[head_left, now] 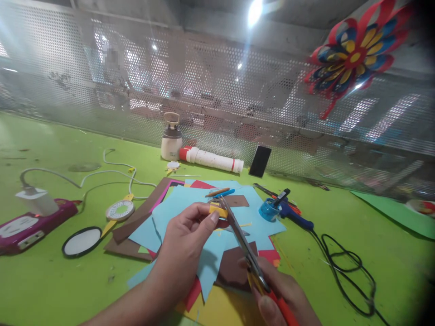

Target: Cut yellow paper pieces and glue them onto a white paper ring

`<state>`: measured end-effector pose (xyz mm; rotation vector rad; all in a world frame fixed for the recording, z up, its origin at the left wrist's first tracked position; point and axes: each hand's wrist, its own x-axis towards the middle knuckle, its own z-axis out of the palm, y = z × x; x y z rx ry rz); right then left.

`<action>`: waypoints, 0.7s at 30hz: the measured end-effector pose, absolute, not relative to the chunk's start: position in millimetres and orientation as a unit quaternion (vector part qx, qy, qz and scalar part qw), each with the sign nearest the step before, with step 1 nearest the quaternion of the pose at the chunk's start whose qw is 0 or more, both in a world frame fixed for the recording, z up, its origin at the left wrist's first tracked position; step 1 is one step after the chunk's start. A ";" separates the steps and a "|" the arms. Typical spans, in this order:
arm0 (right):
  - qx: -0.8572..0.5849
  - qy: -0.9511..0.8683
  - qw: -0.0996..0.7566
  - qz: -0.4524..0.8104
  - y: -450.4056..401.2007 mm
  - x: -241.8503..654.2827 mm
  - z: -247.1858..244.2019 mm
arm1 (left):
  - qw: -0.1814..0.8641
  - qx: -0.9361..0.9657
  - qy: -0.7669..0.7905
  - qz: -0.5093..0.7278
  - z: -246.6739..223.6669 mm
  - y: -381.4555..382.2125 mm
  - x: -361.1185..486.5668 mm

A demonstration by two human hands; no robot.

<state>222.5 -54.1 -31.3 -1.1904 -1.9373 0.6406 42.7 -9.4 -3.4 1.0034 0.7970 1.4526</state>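
My left hand [185,235] pinches a small piece of yellow paper [218,210] between thumb and fingers, above a stack of coloured paper. In my right hand [285,290] is a pair of scissors [242,237] with a red handle, its blades pointing up and away. The blade tips are right beside the yellow piece; whether they touch it I cannot tell. Under both hands lie light blue sheets [180,199] and a dark brown sheet [234,267]. Just beyond the left fingertips are a blue pen [228,193] and a brown paper strip [239,200].
Right of the papers are a blue tape roll [269,210] and a blue glue gun [297,217] with a coiled black cord [353,258]. On the left lie a purple power strip [64,215] and paper discs. A white bottle [171,145], white tube [215,160] and phone [260,161] stand behind.
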 end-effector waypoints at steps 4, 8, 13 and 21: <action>-0.463 -0.754 0.386 0.259 -54.4 224.3 -31.4 | 0.576 0.415 0.345 0.614 -3.9 -9.5 42.7; -0.479 -0.721 0.406 0.293 -52.6 227.1 -28.0 | 0.587 0.393 0.352 0.615 -4.5 -8.1 42.6; -0.534 -0.646 0.440 0.323 -46.2 224.9 -20.2 | 0.601 0.393 0.376 0.586 -6.7 -10.4 44.8; -0.456 -0.610 0.493 0.420 -40.6 224.4 -9.8 | 0.699 0.416 0.341 0.471 -17.3 -21.4 60.5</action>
